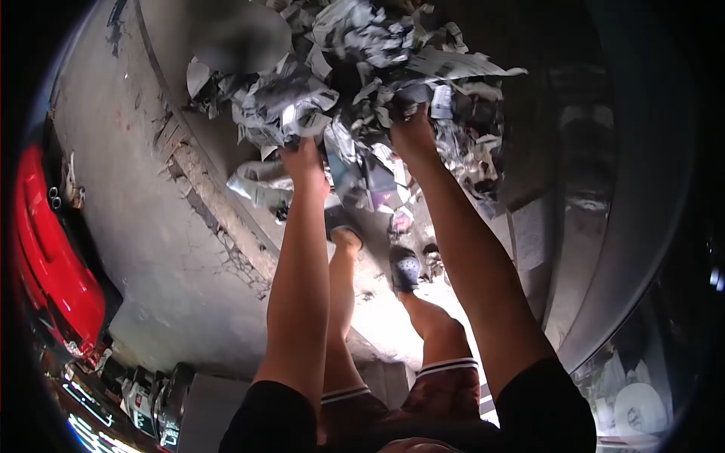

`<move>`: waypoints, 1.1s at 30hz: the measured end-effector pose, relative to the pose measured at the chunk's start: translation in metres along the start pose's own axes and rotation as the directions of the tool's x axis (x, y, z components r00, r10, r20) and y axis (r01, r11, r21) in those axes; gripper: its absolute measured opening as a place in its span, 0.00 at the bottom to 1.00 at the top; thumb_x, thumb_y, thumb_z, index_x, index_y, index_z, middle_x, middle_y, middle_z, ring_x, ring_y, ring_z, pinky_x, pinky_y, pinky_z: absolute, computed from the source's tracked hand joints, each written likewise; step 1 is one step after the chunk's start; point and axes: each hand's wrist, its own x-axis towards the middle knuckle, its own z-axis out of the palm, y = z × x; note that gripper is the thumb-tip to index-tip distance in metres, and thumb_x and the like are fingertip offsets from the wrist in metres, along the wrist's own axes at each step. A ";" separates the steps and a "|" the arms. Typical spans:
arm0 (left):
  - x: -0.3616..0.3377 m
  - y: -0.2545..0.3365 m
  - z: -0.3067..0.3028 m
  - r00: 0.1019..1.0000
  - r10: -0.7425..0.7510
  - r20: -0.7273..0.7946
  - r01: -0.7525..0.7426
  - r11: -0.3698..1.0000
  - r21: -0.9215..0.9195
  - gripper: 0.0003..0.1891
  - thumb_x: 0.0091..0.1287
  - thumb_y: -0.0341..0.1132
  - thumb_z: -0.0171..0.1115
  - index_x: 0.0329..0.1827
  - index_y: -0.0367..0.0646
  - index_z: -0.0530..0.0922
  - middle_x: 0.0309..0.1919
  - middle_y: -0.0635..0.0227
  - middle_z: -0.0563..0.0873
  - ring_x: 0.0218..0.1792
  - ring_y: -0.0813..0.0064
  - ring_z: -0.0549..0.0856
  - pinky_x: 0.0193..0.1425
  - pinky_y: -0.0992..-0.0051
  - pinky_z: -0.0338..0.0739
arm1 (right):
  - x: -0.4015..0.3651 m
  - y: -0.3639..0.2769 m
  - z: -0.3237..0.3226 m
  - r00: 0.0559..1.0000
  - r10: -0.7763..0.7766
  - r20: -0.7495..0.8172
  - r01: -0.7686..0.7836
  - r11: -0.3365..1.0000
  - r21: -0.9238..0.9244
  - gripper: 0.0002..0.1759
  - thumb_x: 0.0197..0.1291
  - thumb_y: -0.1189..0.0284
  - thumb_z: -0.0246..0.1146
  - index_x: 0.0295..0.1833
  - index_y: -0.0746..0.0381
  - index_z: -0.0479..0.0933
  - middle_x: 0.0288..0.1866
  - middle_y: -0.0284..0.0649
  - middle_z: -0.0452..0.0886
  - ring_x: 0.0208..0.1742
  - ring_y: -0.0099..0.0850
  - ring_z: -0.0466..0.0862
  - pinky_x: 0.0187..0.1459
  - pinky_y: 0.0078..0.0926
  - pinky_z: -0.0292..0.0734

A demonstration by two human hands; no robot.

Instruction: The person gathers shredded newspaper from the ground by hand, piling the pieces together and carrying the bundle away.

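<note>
Both arms reach forward into a large heap of crumpled newspaper [362, 34], partly smeared by motion. My left hand [305, 164] is closed at the near left edge of the heap, around a wad of crumpled newspaper [291, 109]. Its fingertips are hidden by the paper. Farther right, my right hand [414, 134] is closed on the paper too, its fingers buried among dark and pale scraps. Under and between the hands lie more paper scraps [479, 151] and a dark flat piece with a purple edge [380, 185].
A cracked concrete ledge [208, 181] runs along the left. Beyond it is a red glossy body [57, 249]. A blurred round grey shape [238, 34] covers the upper left of the heap. My dark clog [405, 268] stands near the litter. A white round object [638, 408] is at lower right.
</note>
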 end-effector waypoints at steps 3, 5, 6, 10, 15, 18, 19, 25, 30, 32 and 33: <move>0.038 0.026 0.028 0.975 0.033 -0.220 0.018 0.974 0.225 0.61 0.61 0.47 0.78 0.85 0.42 0.40 0.80 0.51 0.59 0.75 0.59 0.67 0.78 0.63 0.63 | 0.059 0.018 0.047 0.991 -0.031 0.128 0.035 0.999 -0.026 0.51 0.65 0.50 0.66 0.76 0.73 0.49 0.60 0.69 0.77 0.63 0.61 0.80 0.65 0.51 0.74; 0.054 0.051 0.029 0.970 0.156 -0.188 -0.053 0.886 0.461 0.64 0.61 0.54 0.77 0.86 0.44 0.36 0.83 0.45 0.46 0.81 0.50 0.56 0.81 0.57 0.57 | 0.059 -0.009 0.056 0.992 -0.124 0.038 0.130 0.967 -0.220 0.48 0.65 0.52 0.65 0.75 0.73 0.51 0.63 0.66 0.76 0.64 0.59 0.80 0.63 0.52 0.76; 0.056 0.065 0.033 0.972 0.192 -0.138 -0.105 0.873 0.476 0.65 0.60 0.57 0.76 0.86 0.45 0.35 0.83 0.42 0.42 0.82 0.47 0.52 0.82 0.54 0.55 | 0.044 -0.035 0.049 0.988 -0.151 -0.032 0.135 0.944 -0.302 0.46 0.65 0.53 0.65 0.74 0.73 0.53 0.64 0.64 0.76 0.64 0.59 0.80 0.62 0.53 0.78; 0.058 0.077 0.076 0.971 0.237 0.000 -0.195 0.799 0.568 0.71 0.53 0.67 0.77 0.86 0.53 0.33 0.80 0.30 0.32 0.81 0.27 0.38 0.80 0.35 0.46 | 0.051 -0.096 0.056 0.969 -0.012 0.246 0.178 0.722 -0.669 0.36 0.63 0.63 0.61 0.71 0.72 0.62 0.66 0.57 0.75 0.64 0.57 0.80 0.62 0.51 0.79; 0.165 0.022 0.109 0.969 0.109 -0.220 0.107 0.620 0.778 0.74 0.45 0.60 0.83 0.87 0.59 0.35 0.80 0.30 0.29 0.77 0.15 0.36 0.76 0.25 0.47 | 0.119 -0.107 0.116 0.404 0.421 0.812 0.857 0.136 -0.497 0.33 0.66 0.64 0.61 0.74 0.62 0.68 0.67 0.58 0.77 0.67 0.51 0.80 0.63 0.47 0.77; 0.263 -0.049 0.056 0.985 -0.050 -0.163 0.170 0.318 0.933 0.69 0.51 0.57 0.79 0.87 0.65 0.33 0.83 0.42 0.29 0.79 0.21 0.39 0.73 0.28 0.59 | 0.139 -0.162 0.088 0.149 0.303 0.941 0.775 0.555 -0.302 0.43 0.59 0.55 0.71 0.78 0.54 0.65 0.68 0.57 0.77 0.68 0.51 0.79 0.65 0.47 0.75; 0.278 -0.065 0.068 0.953 0.020 -0.303 0.261 0.455 0.851 0.63 0.57 0.56 0.75 0.87 0.63 0.37 0.82 0.45 0.37 0.76 0.31 0.49 0.69 0.36 0.66 | 0.146 -0.197 0.075 0.046 0.280 0.959 0.729 0.646 -0.224 0.47 0.56 0.52 0.74 0.79 0.51 0.64 0.69 0.56 0.76 0.69 0.52 0.77 0.65 0.49 0.74; 0.285 -0.107 0.075 0.880 -0.036 -0.473 0.418 0.529 0.738 0.49 0.63 0.52 0.70 0.82 0.59 0.48 0.77 0.50 0.51 0.70 0.42 0.63 0.66 0.45 0.72 | 0.396 -0.391 0.025 0.830 -0.392 0.397 0.506 0.828 -0.241 0.47 0.67 0.47 0.65 0.81 0.61 0.58 0.78 0.53 0.66 0.73 0.44 0.73 0.67 0.45 0.72; 0.280 -0.105 0.081 0.927 -0.067 -0.369 0.354 0.478 0.804 0.42 0.64 0.49 0.70 0.77 0.56 0.55 0.74 0.51 0.58 0.68 0.44 0.67 0.67 0.47 0.72 | 0.369 -0.370 0.074 0.933 0.203 0.298 -0.008 0.837 -0.547 0.49 0.74 0.37 0.48 0.83 0.66 0.56 0.82 0.56 0.62 0.78 0.52 0.68 0.73 0.51 0.66; 0.279 -0.101 0.080 0.955 -0.062 -0.291 0.286 0.453 0.844 0.39 0.64 0.48 0.69 0.75 0.55 0.58 0.72 0.51 0.61 0.67 0.45 0.69 0.67 0.47 0.72 | 0.357 -0.324 0.095 0.697 0.173 0.696 0.369 0.746 -0.555 0.53 0.65 0.40 0.63 0.83 0.64 0.57 0.80 0.55 0.66 0.78 0.49 0.69 0.75 0.43 0.65; 0.280 -0.098 0.078 0.969 -0.053 -0.241 0.240 0.438 0.867 0.38 0.64 0.47 0.69 0.74 0.55 0.60 0.71 0.51 0.62 0.67 0.45 0.69 0.67 0.48 0.72 | 0.334 -0.304 0.105 0.536 0.141 0.833 0.474 0.766 -0.435 0.60 0.55 0.38 0.72 0.83 0.62 0.57 0.80 0.54 0.66 0.79 0.47 0.67 0.77 0.39 0.62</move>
